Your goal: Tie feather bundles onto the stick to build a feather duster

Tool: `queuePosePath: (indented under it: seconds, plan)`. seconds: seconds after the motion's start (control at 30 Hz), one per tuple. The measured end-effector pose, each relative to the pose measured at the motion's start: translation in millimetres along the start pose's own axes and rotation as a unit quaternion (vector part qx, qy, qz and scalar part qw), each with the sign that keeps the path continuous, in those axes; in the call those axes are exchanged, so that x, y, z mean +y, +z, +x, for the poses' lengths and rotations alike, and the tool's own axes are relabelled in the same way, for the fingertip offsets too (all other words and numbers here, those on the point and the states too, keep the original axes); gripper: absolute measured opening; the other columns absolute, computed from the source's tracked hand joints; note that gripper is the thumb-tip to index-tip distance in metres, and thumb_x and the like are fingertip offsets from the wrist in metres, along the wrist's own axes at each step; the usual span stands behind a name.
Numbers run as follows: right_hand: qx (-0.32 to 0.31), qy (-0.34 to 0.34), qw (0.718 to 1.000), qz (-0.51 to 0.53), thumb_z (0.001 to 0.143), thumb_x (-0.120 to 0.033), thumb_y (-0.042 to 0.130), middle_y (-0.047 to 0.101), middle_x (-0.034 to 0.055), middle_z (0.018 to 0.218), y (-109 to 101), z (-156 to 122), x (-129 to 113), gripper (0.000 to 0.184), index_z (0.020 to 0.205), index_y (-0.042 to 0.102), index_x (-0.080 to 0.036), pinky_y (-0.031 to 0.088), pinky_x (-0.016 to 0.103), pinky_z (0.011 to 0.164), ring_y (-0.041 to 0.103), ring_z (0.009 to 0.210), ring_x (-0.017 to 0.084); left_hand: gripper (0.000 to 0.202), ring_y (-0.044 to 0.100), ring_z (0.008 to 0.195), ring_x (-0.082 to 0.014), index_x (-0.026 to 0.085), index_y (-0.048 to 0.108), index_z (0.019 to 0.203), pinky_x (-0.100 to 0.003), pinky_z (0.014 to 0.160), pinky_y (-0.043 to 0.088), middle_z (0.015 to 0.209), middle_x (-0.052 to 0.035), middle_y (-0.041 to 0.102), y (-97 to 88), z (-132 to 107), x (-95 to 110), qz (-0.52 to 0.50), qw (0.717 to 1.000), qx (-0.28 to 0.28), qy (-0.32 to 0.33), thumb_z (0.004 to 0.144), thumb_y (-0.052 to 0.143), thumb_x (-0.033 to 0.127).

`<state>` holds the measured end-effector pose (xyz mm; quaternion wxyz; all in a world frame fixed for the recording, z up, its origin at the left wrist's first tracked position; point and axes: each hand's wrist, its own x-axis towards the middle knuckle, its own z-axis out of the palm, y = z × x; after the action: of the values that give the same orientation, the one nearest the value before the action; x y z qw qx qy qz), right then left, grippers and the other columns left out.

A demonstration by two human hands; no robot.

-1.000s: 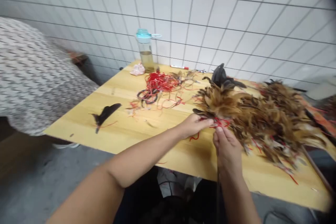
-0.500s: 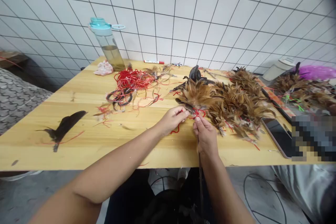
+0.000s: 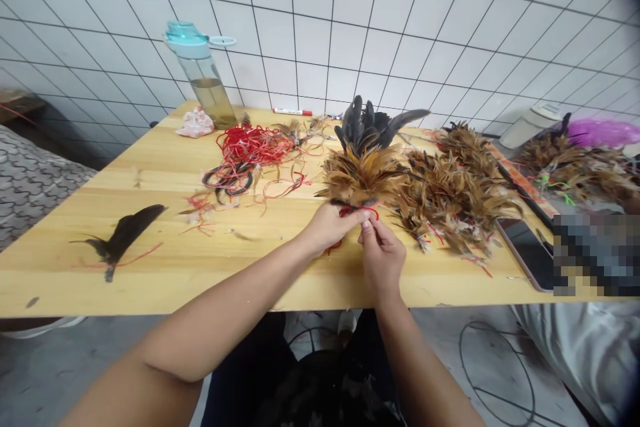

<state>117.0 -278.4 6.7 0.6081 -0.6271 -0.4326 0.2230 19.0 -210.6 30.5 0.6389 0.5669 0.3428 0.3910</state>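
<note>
A white tiled wall [image 3: 400,27] runs behind a long wooden bench [image 3: 150,173]. On the right half of the bench lies a loose heap of brown feathers [image 3: 450,193], and past it, at the far right edge, a second heap [image 3: 575,167] sits with some purple feathers [image 3: 605,130] behind it.

Just left of the main heap stands the feather bundle [image 3: 363,173], brown and bushy below with dark plumes sticking up from its top. It is held upright near the front edge of the bench, about the middle. The left hand [image 3: 327,227] is closed around the bundle's base from the left side. The right hand [image 3: 383,257] comes up from below, its fingertips pinched tight on a red string [image 3: 357,212] that loops at that same base. The two hands touch at the fingers.

Further back and to the left is a tangle of red cord [image 3: 250,147] with dark loops and scraps strewn about it. A clear water bottle [image 3: 203,77] with a teal lid stands by the wall at the back left corner, with a crumpled pink scrap [image 3: 196,123] just beside it. A phone [image 3: 527,250] lies flat near the front right edge, close to the heap. A single black feather [image 3: 125,233] lies alone on the left, well apart from everything else. A red marker [image 3: 293,111] rests along the wall.
</note>
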Motion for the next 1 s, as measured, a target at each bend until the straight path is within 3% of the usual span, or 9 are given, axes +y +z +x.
queuePosePath:
  seconds: [0.1, 0.27, 0.43, 0.53, 0.63, 0.73, 0.87, 1.0]
  plan:
    - [-0.019, -0.003, 0.999, -0.044, 0.084, -0.042, 0.057, 0.062, 0.0008, 0.065, 0, -1, -4, 0.030, 0.091, 0.074, -0.018, 0.045, 0.028, 0.062, 0.054, 0.060, 0.015, 0.029, 0.065, 0.091, -0.0188, 0.016, 0.075, 0.096, -0.029, 0.086, 0.049, 0.092, -0.0057, 0.073, -1.6, -1, -2, 0.014, 0.999, 0.012, 0.028, 0.075, 0.066, 0.035]
    - [-0.067, 0.076, 0.995, -0.005, 0.078, -0.043, 0.063, 0.067, 0.0012, 0.066, -5, 8, -8, 0.038, 0.104, 0.075, -0.019, 0.045, 0.029, 0.058, 0.055, 0.056, 0.014, 0.023, 0.066, 0.090, -0.0195, 0.016, 0.074, 0.092, -0.031, 0.085, 0.050, 0.093, -0.0058, 0.073, -3.5, 2, -10, 0.022, 0.998, 0.047, 0.028, 0.077, 0.063, 0.029]
    - [-0.113, 0.185, 0.972, 0.094, 0.067, -0.050, 0.073, 0.069, 0.0038, 0.074, -21, 19, -14, 0.041, 0.093, 0.076, -0.017, 0.035, 0.022, 0.046, 0.057, 0.058, 0.013, 0.027, 0.064, 0.097, -0.0199, 0.015, 0.072, 0.097, -0.033, 0.092, 0.047, 0.103, -0.0081, 0.072, -7.0, 8, -11, -0.021, 0.997, 0.044, 0.054, 0.075, 0.068, 0.031]
    - [-0.181, 0.246, 0.944, 0.122, 0.063, -0.057, 0.076, 0.068, 0.0066, 0.070, -30, 23, -17, 0.045, 0.076, 0.074, -0.014, 0.023, 0.019, 0.042, 0.056, 0.060, 0.013, 0.026, 0.063, 0.089, -0.0175, 0.013, 0.071, 0.094, -0.031, 0.087, 0.048, 0.095, -0.0064, 0.072, -8.8, 6, -9, -0.001, 0.998, 0.038, 0.056, 0.075, 0.068, 0.031]
    - [-0.276, 0.306, 0.895, 0.171, 0.060, -0.059, 0.078, 0.068, 0.0072, 0.068, -33, 26, -18, 0.050, 0.075, 0.072, -0.012, 0.016, 0.017, 0.040, 0.054, 0.055, 0.010, 0.030, 0.061, 0.071, -0.0137, 0.011, 0.069, 0.090, -0.028, 0.072, 0.049, 0.081, -0.0042, 0.069, -8.4, 2, -6, -0.016, 0.999, -0.018, 0.024, 0.074, 0.070, 0.037]
    - [-0.302, 0.339, 0.862, 0.227, 0.061, -0.056, 0.080, 0.065, 0.0039, 0.065, -32, 29, -16, 0.047, 0.076, 0.069, -0.013, 0.011, 0.016, 0.038, 0.048, 0.050, 0.006, 0.034, 0.056, 0.054, -0.0109, 0.010, 0.065, 0.082, -0.026, 0.059, 0.047, 0.065, -0.0015, 0.063, -6.7, -2, -6, -0.047, 0.995, -0.084, -0.004, 0.073, 0.071, 0.043]
    - [-0.298, 0.334, 0.851, 0.276, 0.060, -0.049, 0.083, 0.056, -0.0031, 0.058, -26, 30, -11, 0.043, 0.076, 0.064, -0.015, 0.014, 0.016, 0.038, 0.042, 0.047, 0.005, 0.032, 0.057, 0.058, -0.0113, 0.011, 0.064, 0.075, -0.025, 0.060, 0.047, 0.062, -0.0015, 0.061, -6.1, -2, -9, -0.036, 0.997, -0.066, 0.000, 0.071, 0.072, 0.042]
    - [-0.295, 0.297, 0.861, 0.289, 0.058, -0.050, 0.084, 0.044, -0.0076, 0.053, -21, 28, -10, 0.045, 0.073, 0.060, -0.016, 0.019, 0.017, 0.040, 0.032, 0.045, 0.004, 0.030, 0.055, 0.060, -0.0101, 0.012, 0.065, 0.075, -0.021, 0.056, 0.043, 0.064, -0.0005, 0.060, -6.6, 2, -12, -0.034, 0.999, -0.034, -0.017, 0.069, 0.075, 0.040]
